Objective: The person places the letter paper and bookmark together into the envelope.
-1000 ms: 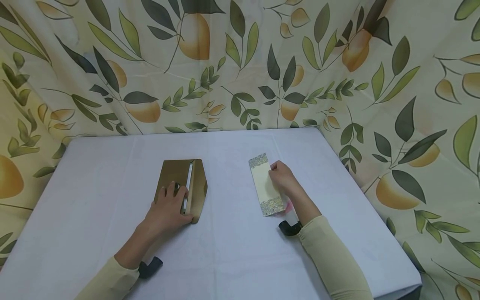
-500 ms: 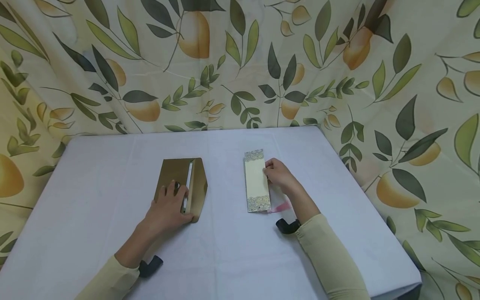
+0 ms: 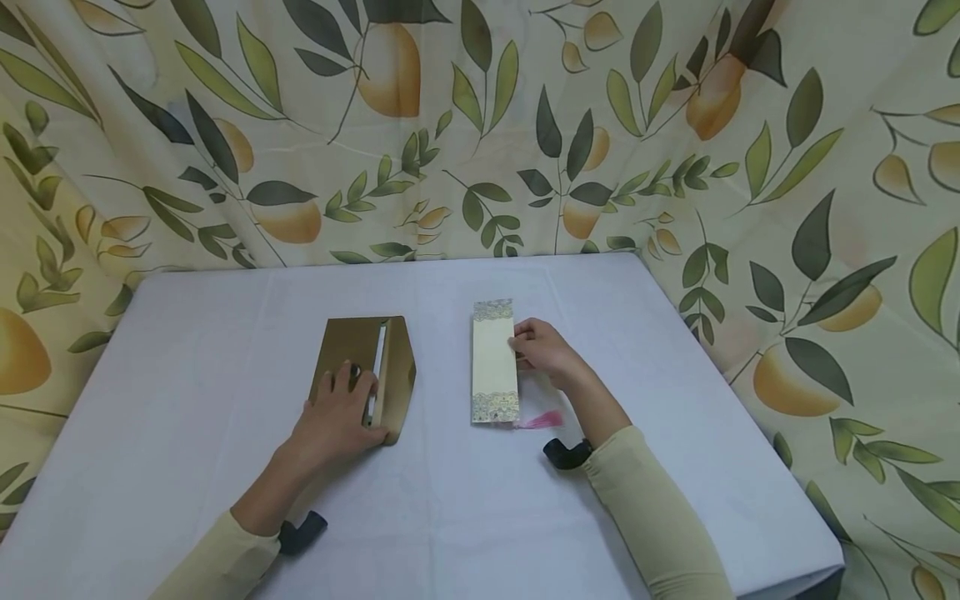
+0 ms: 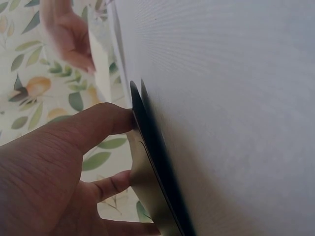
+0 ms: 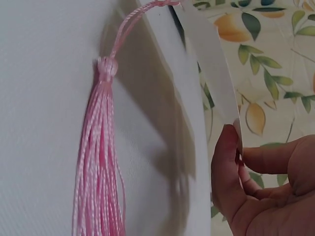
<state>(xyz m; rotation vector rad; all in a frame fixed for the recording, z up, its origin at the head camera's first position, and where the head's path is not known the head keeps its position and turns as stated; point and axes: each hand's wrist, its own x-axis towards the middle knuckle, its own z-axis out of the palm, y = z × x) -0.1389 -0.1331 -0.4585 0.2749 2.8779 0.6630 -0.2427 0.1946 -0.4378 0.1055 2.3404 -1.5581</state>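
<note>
My left hand [image 3: 337, 412] rests with fingers spread on a gold envelope [image 3: 348, 337], its thumb on the lower right of the flap side. A pale strip shows along the slot beside the flap, and a small dark round spot sits by a fingertip. In the left wrist view, thumb and fingers touch the envelope [image 4: 147, 182]. My right hand [image 3: 551, 354] pinches the right edge of a cream bookmark [image 3: 493, 354] with patterned bands at both ends. Its pink tassel [image 3: 542, 420] trails right from the bottom; the tassel [image 5: 100, 157] hangs large in the right wrist view.
Both things are at a table with a white cloth [image 3: 442, 517]. Behind it hangs a curtain [image 3: 480, 208] printed with leaves and fruit. Black wrist-worn pieces [image 3: 302, 533] stick out at both cuffs.
My right hand has moved left with the bookmark, which has turned from tilted to nearly upright in the head view. More of the tassel shows. My left hand has stayed in place.
</note>
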